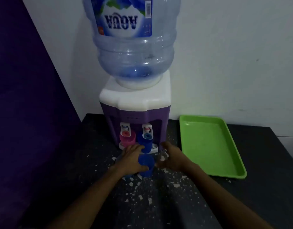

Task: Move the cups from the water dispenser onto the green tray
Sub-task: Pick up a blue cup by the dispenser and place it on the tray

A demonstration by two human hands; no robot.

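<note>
Dark speckled counter (159, 204) w/ white chips scattered over it, white wall behind, purple panel far left. We list what sits here:

- Water dispenser (134, 106): purple body, white top, big upturned bottle (134, 38) on it. Two taps low on the front.
- Pink cup (127, 138): under the left tap, on the drip shelf. Untouched.
- Blue cup, far (145, 144): under the right tap, on the drip shelf, just behind our left fingers.
- Blue cup, near (146, 164): off the dispenser, in front of it, low over the counter; we can't tell if it rests there or is lifted.
- Left hand (134, 160): wrapped round the near blue cup from its left side, fingers closed on it.
- Right hand (171, 157): just right of that cup, fingers spread apart, holding nothing; may be touching the cup wall, can't tell.
- Green tray (210, 171): right of the dispenser, well apart from the cups, nothing in it.

Risks as we judge them:
- Left fingers lie v. close to the far blue cup; a careless pull could knock it off the shelf.
- Any water inside (contents not visible) could slosh on the way right to the tray.
- Handover left to right could fumble, esp. in dim light.
- Chips underfoot could tilt a cup set down on the counter.
</note>
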